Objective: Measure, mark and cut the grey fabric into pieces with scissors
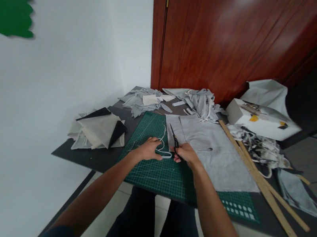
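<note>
My right hand [185, 153] is wrapped round the handles of a pair of black scissors [175, 138], whose blades point up and away to the left, over the edge of the grey fabric. On the green cutting mat [149, 175], my left hand [150, 149] rests with thumb and fingers apart. A thin white cord [163, 135] lies in loose curves by its fingers. A narrow pale fabric strip [167, 154] bends between my two hands, close to the left thumb. Right of the scissors a large grey fabric piece [223, 165] lies flat, with a small slit-like opening in it.
Folded cloth pieces [97, 127] lie at the left. Grey scraps [146, 100] and a fabric heap [201, 101] sit at the back. On the right are a white box [262, 119], tangled strips [259, 146] and long wooden rulers [268, 188]. A wooden door [219, 36] stands behind.
</note>
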The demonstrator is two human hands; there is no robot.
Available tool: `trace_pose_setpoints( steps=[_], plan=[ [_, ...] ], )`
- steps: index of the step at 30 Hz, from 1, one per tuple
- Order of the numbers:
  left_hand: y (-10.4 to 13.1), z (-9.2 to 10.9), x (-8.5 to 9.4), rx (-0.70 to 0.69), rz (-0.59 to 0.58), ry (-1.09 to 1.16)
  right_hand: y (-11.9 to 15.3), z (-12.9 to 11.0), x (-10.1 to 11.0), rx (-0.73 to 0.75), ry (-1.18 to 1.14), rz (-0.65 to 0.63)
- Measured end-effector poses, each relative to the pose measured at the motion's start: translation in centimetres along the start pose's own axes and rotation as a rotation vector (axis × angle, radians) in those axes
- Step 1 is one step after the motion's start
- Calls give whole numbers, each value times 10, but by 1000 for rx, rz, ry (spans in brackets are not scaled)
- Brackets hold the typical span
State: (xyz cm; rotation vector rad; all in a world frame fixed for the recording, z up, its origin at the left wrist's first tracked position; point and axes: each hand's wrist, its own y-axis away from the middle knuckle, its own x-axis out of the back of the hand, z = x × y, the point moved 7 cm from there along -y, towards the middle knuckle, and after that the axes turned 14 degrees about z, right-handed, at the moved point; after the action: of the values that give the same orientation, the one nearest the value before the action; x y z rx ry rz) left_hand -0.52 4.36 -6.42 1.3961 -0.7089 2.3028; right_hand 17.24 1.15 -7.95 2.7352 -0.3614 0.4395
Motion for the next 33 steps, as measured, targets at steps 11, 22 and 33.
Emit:
trace_pose_setpoints(
  steps=[11,22,33],
  plan=[
    [-34,-61,34,423,228,-352,4,27,24,55,68,9],
    [-66,36,-22,-159,45,-189,-13,35,49,100,167,253],
    [-47,77,-34,-139,51,-133,-12,34,69,147,180,375]
  ],
)
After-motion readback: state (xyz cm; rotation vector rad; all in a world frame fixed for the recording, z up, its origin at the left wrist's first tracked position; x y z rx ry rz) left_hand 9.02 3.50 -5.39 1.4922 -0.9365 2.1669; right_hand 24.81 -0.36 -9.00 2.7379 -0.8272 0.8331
